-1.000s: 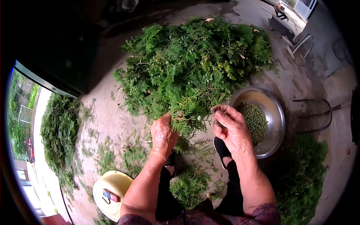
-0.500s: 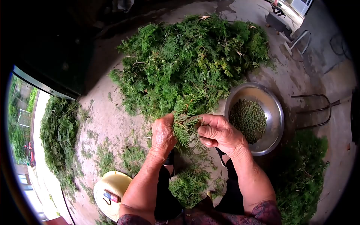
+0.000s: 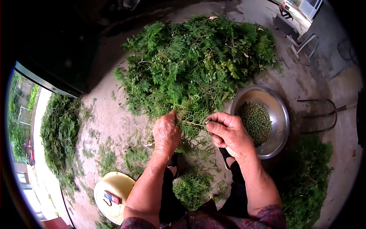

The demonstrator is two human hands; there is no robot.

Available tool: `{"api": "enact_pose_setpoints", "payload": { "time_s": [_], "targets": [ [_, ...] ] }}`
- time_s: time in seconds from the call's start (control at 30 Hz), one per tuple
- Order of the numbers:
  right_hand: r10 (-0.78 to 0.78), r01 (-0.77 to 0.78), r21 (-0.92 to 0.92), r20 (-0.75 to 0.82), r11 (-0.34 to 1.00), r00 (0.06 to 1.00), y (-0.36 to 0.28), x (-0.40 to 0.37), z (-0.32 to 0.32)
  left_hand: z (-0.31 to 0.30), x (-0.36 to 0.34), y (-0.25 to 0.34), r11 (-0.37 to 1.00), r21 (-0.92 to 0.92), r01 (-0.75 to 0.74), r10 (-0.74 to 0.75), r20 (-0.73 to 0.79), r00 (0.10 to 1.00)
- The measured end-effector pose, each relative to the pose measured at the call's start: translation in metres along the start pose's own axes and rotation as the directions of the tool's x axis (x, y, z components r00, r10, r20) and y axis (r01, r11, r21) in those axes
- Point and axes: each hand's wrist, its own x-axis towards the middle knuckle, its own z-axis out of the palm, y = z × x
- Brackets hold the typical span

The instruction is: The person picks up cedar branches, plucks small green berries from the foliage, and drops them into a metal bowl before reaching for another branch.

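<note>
A green cypress sprig (image 3: 190, 126) with flat, feathery leaves is gripped by my left hand (image 3: 166, 131), its fingers closed round it. A pale stem runs from the sprig across to my right hand (image 3: 228, 133). Thumb and forefinger of that hand pinch a small green cone at the stem's end, partly hidden by the fingertips. Just right of my right hand stands a metal bowl (image 3: 281, 141) with many small round green cones (image 3: 256, 123) in it. Ahead of both hands lies a large heap of cypress branches (image 3: 198, 61).
A pitchfork head (image 3: 331, 114) lies right of the bowl. More cut greenery (image 3: 59, 133) is piled at the left, and another pile (image 3: 309, 175) at the lower right. Beside my left forearm is a pale yellow round stool (image 3: 122, 183) with a phone (image 3: 111, 197) on it.
The sprig has turned, and its pale stem now shows stretched between my hands. My right fingers have closed into a pinch at the stem's end.
</note>
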Motion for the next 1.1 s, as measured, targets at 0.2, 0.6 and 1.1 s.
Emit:
{"api": "enact_pose_setpoints", "payload": {
  "time_s": [0.2,0.6,1.1],
  "targets": [
    [0.034,-0.028,0.09,-0.074,0.996,0.997,0.001,0.0,-0.001,0.0,0.002,0.004,0.999,0.016,0.038,-0.039,0.034,0.999],
    [0.097,-0.102,0.144,0.044,0.984,0.994,-0.001,-0.004,0.001,0.002,0.0,0.006,0.998,-0.067,-0.021,0.02,-0.014,1.0],
    [-0.114,0.076,0.277,0.123,0.958,0.986,-0.014,-0.011,-0.01,0.038,0.017,-0.046,0.929,-0.331,0.163,-0.198,-0.076,0.977]
  ]
}}
